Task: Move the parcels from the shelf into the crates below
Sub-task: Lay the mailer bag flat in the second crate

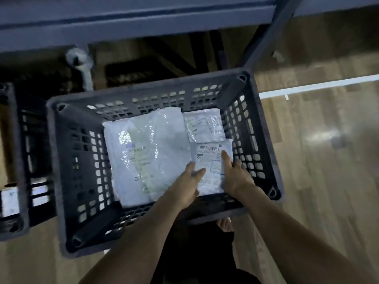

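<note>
Head view, crate: dark slatted plastic crate (67, 152) on a wooden floor (320, 181), below the blue-grey shelf (123, 19) at the top of the frame.
Head view, parcels: three pale plastic-wrapped parcels lie flat on the crate bottom.
Large parcel: large parcel (147, 152) fills the left and middle of the crate; shiny wrap, faint label, print too blurred to read.
Back parcel: small parcel (203, 126) sits in the far right corner, just beside the large one; label unreadable.
Labelled parcel: labelled parcel (213, 165) lies at the near right, its far edge touching the small parcel; white shipping label with a barcode near the top and a blue-outlined box lower down; no text legible.
Left hand: left hand (187, 185) rests on the labelled parcel's left edge, fingers fairly straight, close together, thumb on top.
Right hand: right hand (235, 173) presses the same parcel's right side, index finger stretched onto the label, other fingers loosely bent at the edge.
Second crate: second crate (18, 152) stands to the left, a white labelled item inside, writing unreadable.
</note>
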The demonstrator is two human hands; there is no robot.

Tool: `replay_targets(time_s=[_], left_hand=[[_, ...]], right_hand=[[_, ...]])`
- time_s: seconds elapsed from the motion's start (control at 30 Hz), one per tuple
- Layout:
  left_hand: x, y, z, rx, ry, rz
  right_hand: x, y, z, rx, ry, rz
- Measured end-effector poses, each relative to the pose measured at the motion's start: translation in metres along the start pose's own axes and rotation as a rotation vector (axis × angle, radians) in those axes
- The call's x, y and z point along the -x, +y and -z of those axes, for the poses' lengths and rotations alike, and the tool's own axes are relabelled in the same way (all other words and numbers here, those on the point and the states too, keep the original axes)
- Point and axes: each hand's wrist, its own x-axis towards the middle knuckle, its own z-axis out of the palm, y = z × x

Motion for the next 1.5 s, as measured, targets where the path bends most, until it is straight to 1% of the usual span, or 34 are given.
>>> replay_targets(time_s=[0.03, 0.1, 0.17, 0.27, 0.3, 0.37, 0.4, 0.47, 0.5, 0.53, 0.63, 0.7, 0.77, 0.8, 0.83, 0.87, 0.9, 0.93, 1.03, 1.07, 1.13, 1.17, 1.27, 1.33, 1.4, 1.43, 1.5], left_hand=[[-0.013, -0.006, -0.009, -0.013, 0.033, -0.042], [-0.038, -0.018, -0.028, 0.067, 0.102, -0.03], [-0.059, -0.027, -0.038, 0.084, 0.057, 0.005], [-0.076, -0.027, -0.03, -0.105, -0.004, -0.001], [-0.081, -0.027, -0.025, -0.173, -0.013, -0.038], [-0.083, -0.027, -0.01, -0.405, -0.046, -0.164], [-0.086, -0.03, -0.007, -0.501, -0.029, -0.167], [-0.089, -0.034, 0.0, -0.655, 0.067, -0.13], [-0.09, -0.036, 0.0, -0.649, 0.103, -0.095], [-0.093, -0.039, -0.004, -0.661, 0.103, -0.091], [-0.103, -0.045, -0.014, -0.783, 0.033, -0.091], [-0.107, -0.045, -0.017, -0.799, -0.022, -0.052], [-0.112, -0.044, -0.024, -0.775, -0.013, -0.041], [-0.112, -0.042, -0.024, -0.79, -0.055, -0.02], [-0.116, -0.044, -0.03, -0.829, -0.007, -0.031], [-0.122, -0.05, -0.04, -0.867, 0.075, -0.092], [-0.128, -0.057, -0.048, -0.926, 0.119, -0.143], [-0.131, -0.063, -0.053, -0.941, 0.141, -0.174], [-0.133, -0.057, -0.048, -0.898, 0.185, -0.158], [-0.132, -0.052, -0.043, -0.879, 0.153, -0.149], [-0.127, -0.045, -0.037, -0.951, 0.029, -0.083], [-0.123, -0.044, -0.034, -0.967, 0.033, -0.079], [-0.116, -0.048, -0.032, -0.882, 0.051, -0.124], [-0.111, -0.049, -0.03, -0.756, 0.077, -0.083], [-0.108, -0.049, -0.031, -0.696, 0.067, -0.081], [-0.108, -0.049, -0.03, -0.739, 0.036, -0.103], [-0.107, -0.046, -0.023, -0.97, -0.1, -0.153]], right_hand=[[-0.014, 0.004, -0.007, -0.005, -0.004, -0.009], [-0.036, 0.01, -0.018, 0.01, -0.002, -0.013], [-0.054, 0.013, -0.027, 0.03, -0.024, -0.017], [-0.074, 0.016, -0.031, 0.062, -0.079, -0.029], [-0.08, 0.017, -0.03, 0.081, -0.077, -0.025], [-0.088, 0.018, -0.027, 0.118, -0.03, 0.005], [-0.09, 0.018, -0.026, 0.142, 0.008, 0.027], [-0.091, 0.019, -0.026, 0.245, 0.062, 0.089], [-0.092, 0.019, -0.027, 0.303, 0.064, 0.12], [-0.094, 0.019, -0.028, 0.344, 0.055, 0.144], [-0.104, 0.014, -0.032, 0.445, 0.032, 0.173], [-0.114, 0.013, -0.034, 0.499, 0.023, 0.178], [-0.122, 0.013, -0.036, 0.526, 0.036, 0.186], [-0.126, 0.013, -0.038, 0.525, 0.04, 0.184], [-0.13, 0.011, -0.04, 0.526, 0.037, 0.176], [-0.132, 0.01, -0.042, 0.535, 0.032, 0.167], [-0.135, 0.009, -0.044, 0.554, 0.029, 0.163], [-0.136, 0.007, -0.043, 0.57, 0.023, 0.165], [-0.134, 0.007, -0.036, 0.588, -0.014, 0.177], [-0.132, 0.008, -0.034, 0.591, -0.03, 0.178], [-0.125, 0.01, -0.031, 0.606, -0.061, 0.169], [-0.119, 0.012, -0.031, 0.614, -0.087, 0.166], [-0.103, 0.023, -0.033, 0.6, -0.204, 0.177], [-0.1, 0.029, -0.033, 0.586, -0.23, 0.202], [-0.107, 0.03, -0.033, 0.592, -0.232, 0.228], [-0.113, 0.029, -0.034, 0.594, -0.233, 0.234], [-0.123, 0.026, -0.037, 0.613, -0.233, 0.232]])
